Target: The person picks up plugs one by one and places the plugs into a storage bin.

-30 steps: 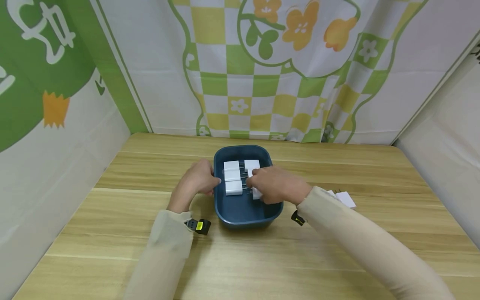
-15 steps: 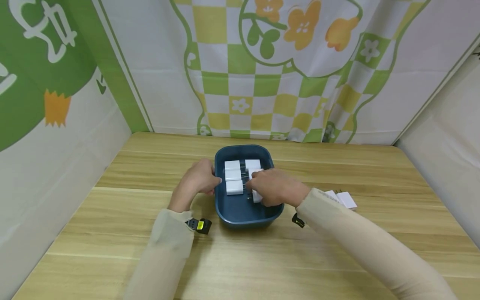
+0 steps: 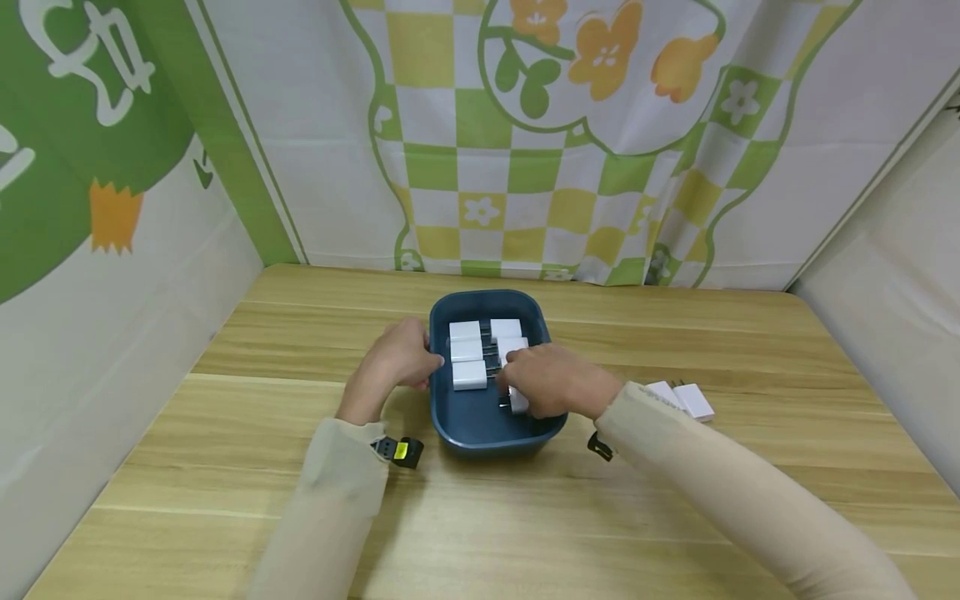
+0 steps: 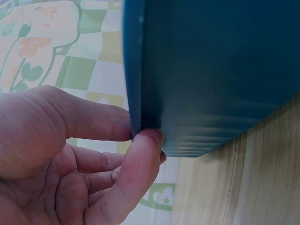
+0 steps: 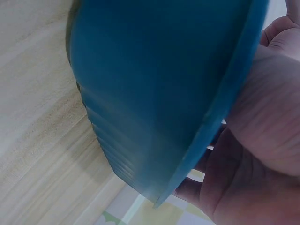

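Note:
A dark blue plastic bin (image 3: 457, 429) stands on the wooden table, with white plug-in chargers inside in two columns. Three chargers (image 3: 469, 375) make up the left column, prongs facing right. In the right column, two white chargers (image 3: 513, 344) lie behind my right hand. My left hand (image 3: 401, 354) pinches the bin's left rim between thumb and finger, plain in the left wrist view beside the bin's wall (image 4: 211, 70). Reaching over the right rim, my right hand (image 3: 555, 379) holds another charger (image 3: 517, 402) low in the bin; its fingertips are partly hidden, and the right wrist view shows them behind the bin's wall (image 5: 150, 93).
Two more white chargers (image 3: 692, 402) lie on the table to the right, partly covered by the right sleeve (image 3: 675, 437). Wood-grain tabletop (image 3: 480, 533) extends in front of the bin. A patterned curtain (image 3: 510, 167) hangs along the back edge.
My right hand has shifted slightly towards me, and the charger in its fingers has come nearer the bin's front. More of the charger behind it shows. My left hand stays on the rim.

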{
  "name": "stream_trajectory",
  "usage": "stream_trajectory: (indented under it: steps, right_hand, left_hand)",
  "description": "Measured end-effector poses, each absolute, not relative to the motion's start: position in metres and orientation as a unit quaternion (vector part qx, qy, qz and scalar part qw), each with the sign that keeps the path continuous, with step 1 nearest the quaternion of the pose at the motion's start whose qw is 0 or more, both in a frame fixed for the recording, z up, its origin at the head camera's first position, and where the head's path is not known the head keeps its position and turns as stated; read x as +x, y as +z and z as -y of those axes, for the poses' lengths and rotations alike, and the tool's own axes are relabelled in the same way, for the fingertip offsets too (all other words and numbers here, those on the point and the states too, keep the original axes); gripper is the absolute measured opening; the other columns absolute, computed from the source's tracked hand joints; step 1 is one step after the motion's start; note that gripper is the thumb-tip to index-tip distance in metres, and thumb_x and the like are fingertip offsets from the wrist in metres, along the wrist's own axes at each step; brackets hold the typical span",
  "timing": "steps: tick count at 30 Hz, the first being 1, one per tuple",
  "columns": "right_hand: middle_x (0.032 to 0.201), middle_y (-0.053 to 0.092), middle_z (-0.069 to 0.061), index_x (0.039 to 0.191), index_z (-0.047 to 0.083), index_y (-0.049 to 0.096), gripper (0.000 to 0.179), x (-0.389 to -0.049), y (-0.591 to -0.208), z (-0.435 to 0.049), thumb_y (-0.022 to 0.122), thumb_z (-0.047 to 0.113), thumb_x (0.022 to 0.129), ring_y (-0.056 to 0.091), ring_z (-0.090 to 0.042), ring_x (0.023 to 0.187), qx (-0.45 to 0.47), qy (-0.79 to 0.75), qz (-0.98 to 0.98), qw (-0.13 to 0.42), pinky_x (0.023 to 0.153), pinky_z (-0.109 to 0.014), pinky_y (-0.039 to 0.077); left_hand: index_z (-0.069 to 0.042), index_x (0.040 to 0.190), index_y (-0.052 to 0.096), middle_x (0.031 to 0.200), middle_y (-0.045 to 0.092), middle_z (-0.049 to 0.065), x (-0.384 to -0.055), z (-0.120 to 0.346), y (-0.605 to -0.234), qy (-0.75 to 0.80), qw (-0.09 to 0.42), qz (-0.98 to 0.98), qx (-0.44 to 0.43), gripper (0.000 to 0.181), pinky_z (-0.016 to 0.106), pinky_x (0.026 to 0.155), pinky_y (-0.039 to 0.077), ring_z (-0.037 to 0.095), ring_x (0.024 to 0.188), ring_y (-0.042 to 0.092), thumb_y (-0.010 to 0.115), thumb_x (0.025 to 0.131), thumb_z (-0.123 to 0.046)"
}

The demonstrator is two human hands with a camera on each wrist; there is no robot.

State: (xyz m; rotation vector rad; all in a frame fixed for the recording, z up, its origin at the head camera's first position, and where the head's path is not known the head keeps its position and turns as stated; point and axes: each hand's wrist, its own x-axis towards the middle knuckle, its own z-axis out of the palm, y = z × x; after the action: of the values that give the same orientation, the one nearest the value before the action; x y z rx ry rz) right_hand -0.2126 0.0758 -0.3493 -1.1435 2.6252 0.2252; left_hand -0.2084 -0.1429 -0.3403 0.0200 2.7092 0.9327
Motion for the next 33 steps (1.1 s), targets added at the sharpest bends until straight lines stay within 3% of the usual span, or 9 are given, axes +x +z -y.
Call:
stream_trajectory:
  steps: [9, 33]
  right_hand:
    - [0.111, 0.068, -0.003, 0.121, 0.019, 0.075, 0.038, -0.2115, -0.3517, -0.0753, 0.082, 0.01, 0.084, 0.059, -0.017, 0.09, -0.383, 0.075, -0.911, 0.133, 0.087, -0.038, 0.053]
    - [0.105, 0.069, -0.004, 0.117, 0.019, 0.076, 0.037, -0.2127, -0.3524, -0.0763, 0.083, 0.006, 0.083, 0.057, -0.016, 0.082, -0.396, 0.061, -0.911, 0.094, 0.079, -0.035, 0.053]
  left_hand:
    - [0.002, 0.079, 0.068, 0.06, 0.062, 0.008, -0.2089, 0.1426, -0.3411, 0.318, 0.138, -0.938, 0.006, 0.021, 0.025, 0.052, 0.046, 0.023, 0.058, 0.067, 0.064, 0.096, -0.009]
    - [0.0, 0.077, 0.066, 0.062, 0.063, 0.009, -0.2083, 0.1424, -0.3406, 0.324, 0.137, -0.936, 0.001, 0.021, 0.026, 0.053, 0.048, 0.023, 0.058, 0.067, 0.064, 0.096, -0.009]
